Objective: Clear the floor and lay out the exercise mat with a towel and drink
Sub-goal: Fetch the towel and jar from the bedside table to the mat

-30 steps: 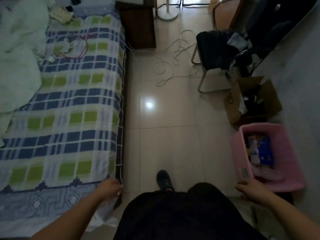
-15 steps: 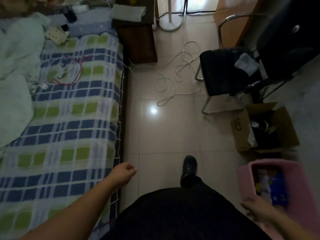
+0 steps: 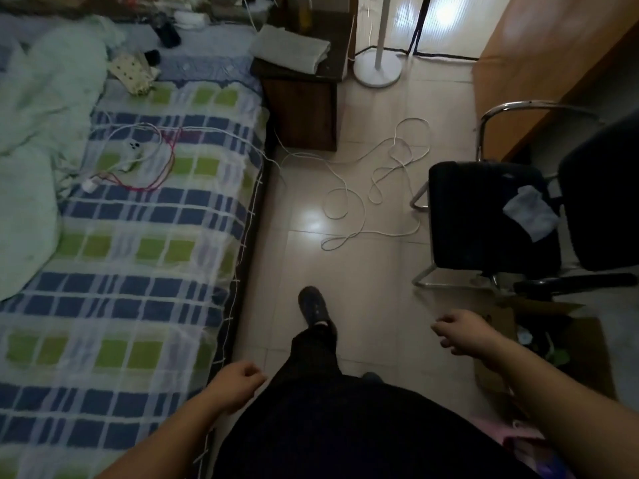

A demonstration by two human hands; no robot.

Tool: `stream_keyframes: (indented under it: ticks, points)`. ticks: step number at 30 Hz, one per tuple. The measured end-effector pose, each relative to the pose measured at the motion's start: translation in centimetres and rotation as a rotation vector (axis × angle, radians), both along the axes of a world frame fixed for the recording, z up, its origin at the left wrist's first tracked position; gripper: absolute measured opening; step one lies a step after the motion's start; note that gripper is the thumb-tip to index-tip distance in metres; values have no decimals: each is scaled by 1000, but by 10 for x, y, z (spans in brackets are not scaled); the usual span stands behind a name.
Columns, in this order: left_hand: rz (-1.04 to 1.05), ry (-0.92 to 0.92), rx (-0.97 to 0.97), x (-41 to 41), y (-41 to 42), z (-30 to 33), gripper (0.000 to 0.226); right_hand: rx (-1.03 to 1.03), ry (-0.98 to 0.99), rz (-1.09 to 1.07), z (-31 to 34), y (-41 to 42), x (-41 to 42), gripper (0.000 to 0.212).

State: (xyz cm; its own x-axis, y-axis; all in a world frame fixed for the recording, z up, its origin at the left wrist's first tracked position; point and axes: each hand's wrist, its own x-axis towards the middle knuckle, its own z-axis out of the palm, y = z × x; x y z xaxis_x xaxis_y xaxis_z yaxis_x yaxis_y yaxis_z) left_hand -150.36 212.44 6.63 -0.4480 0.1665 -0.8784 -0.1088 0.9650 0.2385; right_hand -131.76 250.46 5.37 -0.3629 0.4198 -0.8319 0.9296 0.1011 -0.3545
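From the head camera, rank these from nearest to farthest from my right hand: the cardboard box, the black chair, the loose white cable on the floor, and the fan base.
From the right hand:
1. Cardboard box, just beside it, on the right.
2. Black chair, ahead, by the right wall.
3. White cable, ahead on mid-floor; close to the chair's rank.
4. Fan base, far end, beside the nightstand.

Bed (image 3: pixel 138 254) left, chair (image 3: pixel 491 216) right, cable (image 3: pixel 366 188) on floor (image 3: pixel 363 271) between.
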Motion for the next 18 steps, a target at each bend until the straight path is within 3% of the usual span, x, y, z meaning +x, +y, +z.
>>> stream_keyframes:
  ticks: [6, 10, 12, 15, 18]
  points:
    - [-191, -89, -88, -123, 14, -12, 28, -19, -83, -18, 1, 27, -90, 14]
    - [-248, -2, -95, -226, 52, -1, 27, -57, -108, -42, 2, 39, -128, 16]
    - [-194, 57, -70, -279, 79, 5, 25, -66, -129, -70, 4, 50, -141, 16]
    - [50, 143, 32, -341, 126, 12, 21, -107, -190, -87, 5, 70, -159, 19]
    - [176, 117, 130, -379, 178, 16, 17, -113, -231, -100, -1, 93, -178, 21]
